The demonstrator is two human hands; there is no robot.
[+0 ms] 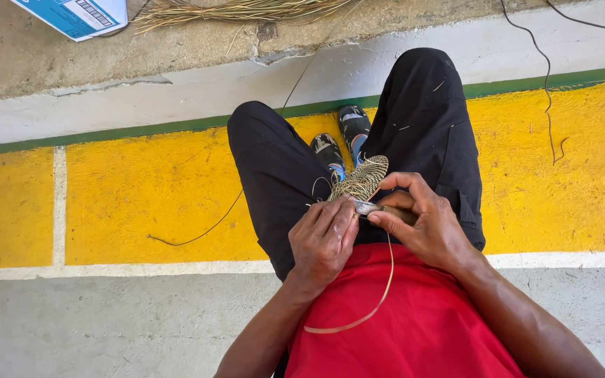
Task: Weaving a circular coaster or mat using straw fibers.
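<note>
Yellow-painted concrete with a green stripe runs under a seated person weaving a small straw piece at frame centre.

From the left: the left hand (pixel 323 238) has its fingers curled together on the woven straw piece (pixel 360 180); the right hand (pixel 418 220) pinches a small knife (pixel 376 208) beside it. That blade sits touching the fingers, so a slip could nick them, and the loose strip (pixel 379 294) looping over the red shirt (pixel 414 322) may snag. A blue-and-white box (pixel 78 15) and a straw bundle (pixel 246 10) lie at upper left, well apart.

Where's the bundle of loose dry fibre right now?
In the head view, the bundle of dry fibre lies at the top edge on the concrete ledge, right of the blue and white box, far from both hands.
</note>
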